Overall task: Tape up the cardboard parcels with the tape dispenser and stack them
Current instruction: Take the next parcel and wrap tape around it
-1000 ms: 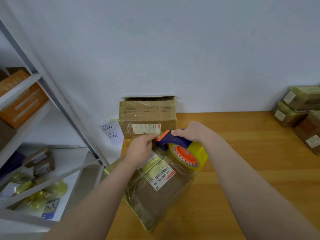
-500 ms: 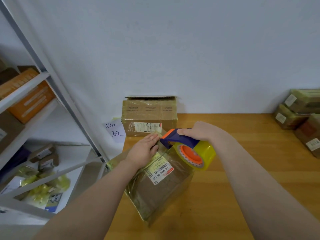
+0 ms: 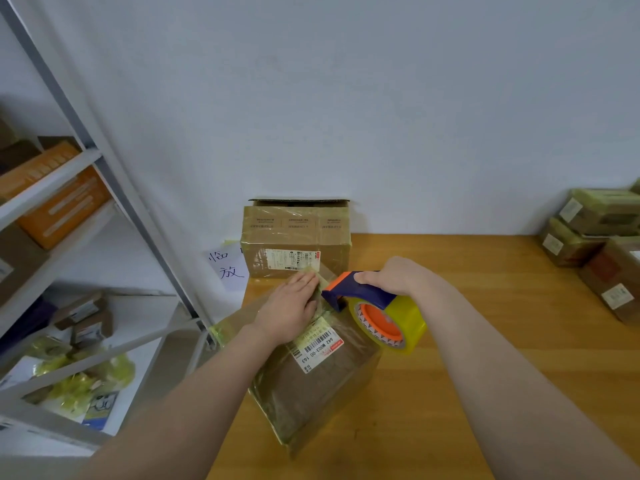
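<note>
Cardboard parcel [image 3: 311, 386] at lower centre of frame on the table [image 3: 485, 341]. Left hand [image 3: 289, 311] lies flat on top, fingers straight. Right hand [image 3: 398, 277] grips tape dispenser [image 3: 377, 311] at its far edge.

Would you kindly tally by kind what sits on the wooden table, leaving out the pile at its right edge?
Brown cardboard parcels: 2
Blue-and-orange tape dispenser: 1
Total: 3

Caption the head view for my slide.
Left hand presses flat on the cardboard parcel while the right hand grips the tape dispenser.
</note>
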